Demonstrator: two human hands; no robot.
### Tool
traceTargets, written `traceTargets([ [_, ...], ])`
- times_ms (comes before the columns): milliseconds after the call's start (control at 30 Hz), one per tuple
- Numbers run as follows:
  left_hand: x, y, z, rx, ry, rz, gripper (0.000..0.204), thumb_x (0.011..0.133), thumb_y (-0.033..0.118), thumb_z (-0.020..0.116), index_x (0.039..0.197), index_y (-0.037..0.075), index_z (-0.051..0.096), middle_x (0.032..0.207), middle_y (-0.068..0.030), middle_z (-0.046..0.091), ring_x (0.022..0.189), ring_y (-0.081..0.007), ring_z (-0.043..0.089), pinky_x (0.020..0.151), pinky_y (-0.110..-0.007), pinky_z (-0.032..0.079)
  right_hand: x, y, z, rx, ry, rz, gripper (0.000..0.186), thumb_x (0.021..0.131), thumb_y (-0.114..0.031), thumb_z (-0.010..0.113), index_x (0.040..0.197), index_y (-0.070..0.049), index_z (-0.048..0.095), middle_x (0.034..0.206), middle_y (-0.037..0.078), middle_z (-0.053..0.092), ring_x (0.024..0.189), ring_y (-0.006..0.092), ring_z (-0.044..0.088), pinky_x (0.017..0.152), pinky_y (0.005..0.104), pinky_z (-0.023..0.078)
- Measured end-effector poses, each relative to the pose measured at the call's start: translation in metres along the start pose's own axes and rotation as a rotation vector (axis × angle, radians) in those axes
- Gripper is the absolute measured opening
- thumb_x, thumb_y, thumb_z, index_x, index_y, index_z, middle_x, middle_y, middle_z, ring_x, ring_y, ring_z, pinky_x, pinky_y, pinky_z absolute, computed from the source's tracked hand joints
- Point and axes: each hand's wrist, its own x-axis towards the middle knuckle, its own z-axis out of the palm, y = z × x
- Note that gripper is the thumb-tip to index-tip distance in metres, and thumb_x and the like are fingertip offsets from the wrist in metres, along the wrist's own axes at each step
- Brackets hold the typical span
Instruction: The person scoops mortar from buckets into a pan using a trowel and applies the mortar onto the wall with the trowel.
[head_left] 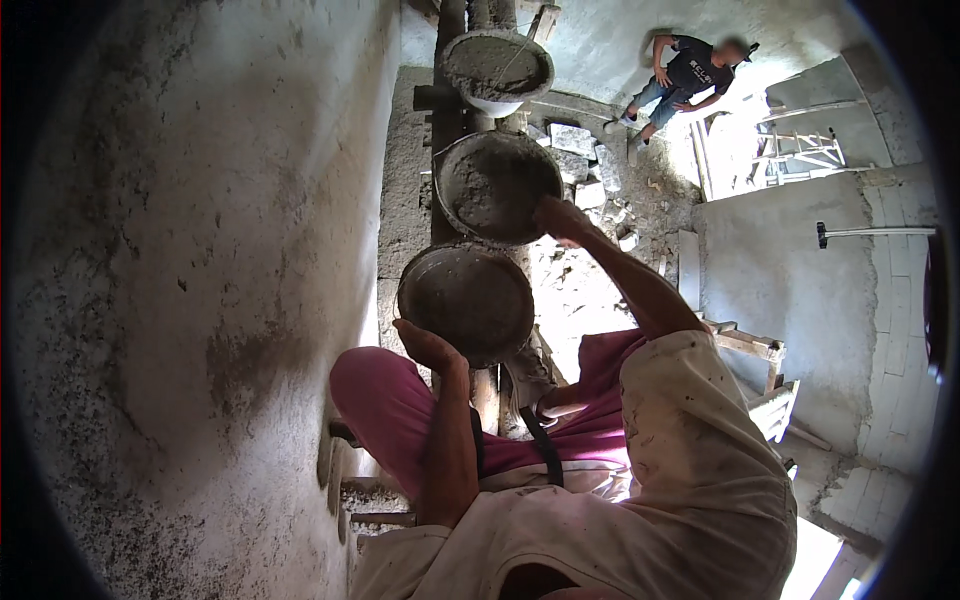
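Three round buckets stand in a row along a narrow wooden scaffold. My right hand (563,221) is closed at the right rim of the middle bucket (550,165), which holds some wet grey mortar (490,185). My left hand (430,347) is beside the near left rim of the nearest bucket (527,320), its fingers stretched out and seeming to touch it. Dark, smooth grey material (465,300) lies inside that one. Fuller with mortar is the farthest bucket (500,107), white on its outside.
A stained plastered wall (230,250) runs close along my left. Below to the right, grey blocks (572,139) and rubble lie on the floor. Another person (695,70) leans by the far wall near a bright opening. Wooden framing (745,342) stands at my right.
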Motion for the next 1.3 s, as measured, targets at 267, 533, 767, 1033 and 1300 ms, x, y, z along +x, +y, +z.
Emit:
traceTargets([
  [267, 0.043, -0.003, -0.055, 0.054, 0.153, 0.064, 0.062, 0.101, 0.047, 0.031, 0.125, -0.007, 0.051, 0.126, -0.0226, 0.055, 0.116, -0.0308, 0.053, 0.100, -0.036, 0.037, -0.030, -0.170, -0.011, 0.968, -0.231, 0.423, 0.022, 0.093, -0.034, 0.052, 0.100, -0.013, 0.052, 0.059, 0.002, 0.045, 0.041, 0.0111, 0.043, 0.031, 0.0273, 0.031],
  [533, 0.044, 0.003, -0.058, -0.022, 0.087, 0.015, 0.064, 0.101, 0.048, 0.030, 0.128, -0.008, 0.048, 0.132, -0.0220, 0.050, 0.120, -0.0304, 0.050, 0.103, -0.037, 0.035, -0.059, -0.167, -0.004, 1.276, -0.086, 0.390, 0.052, 0.092, -0.045, 0.058, 0.130, -0.011, 0.049, 0.067, 0.002, 0.055, 0.042, 0.0081, 0.047, 0.032, 0.0234, 0.031],
  [767, 0.047, -0.006, -0.059, -0.032, 0.125, -0.001, 0.061, 0.101, 0.043, 0.032, 0.134, -0.007, 0.042, 0.139, -0.0226, 0.044, 0.127, -0.0296, 0.044, 0.108, -0.036, 0.031, -0.087, -0.176, 0.001, 1.340, 0.077, 0.284, 0.060, 0.091, -0.044, 0.061, 0.136, -0.008, 0.044, 0.068, 0.003, 0.055, 0.042, 0.0081, 0.047, 0.034, 0.0241, 0.036],
  [1033, 0.048, -0.003, -0.055, -0.058, 0.125, 0.041, 0.059, 0.101, 0.041, 0.035, 0.135, -0.008, 0.041, 0.141, -0.0219, 0.042, 0.131, -0.0279, 0.041, 0.110, -0.035, 0.029, -0.165, -0.194, -0.064, 1.133, -0.039, 0.245, 0.063, 0.088, -0.047, 0.064, 0.134, -0.008, 0.047, 0.071, 0.001, 0.057, 0.050, 0.0069, 0.052, 0.043, 0.0227, 0.045],
  [1300, 0.038, 0.007, -0.058, -0.097, 0.019, -0.027, 0.060, 0.101, 0.040, 0.034, 0.134, -0.009, 0.042, 0.138, -0.0226, 0.045, 0.127, -0.0289, 0.045, 0.108, -0.034, 0.031, -0.210, -0.222, -0.038, 1.008, -0.251, 0.228, 0.041, 0.093, -0.031, 0.061, 0.126, -0.006, 0.055, 0.076, 0.001, 0.061, 0.055, 0.0058, 0.054, 0.048, 0.0228, 0.046],
])
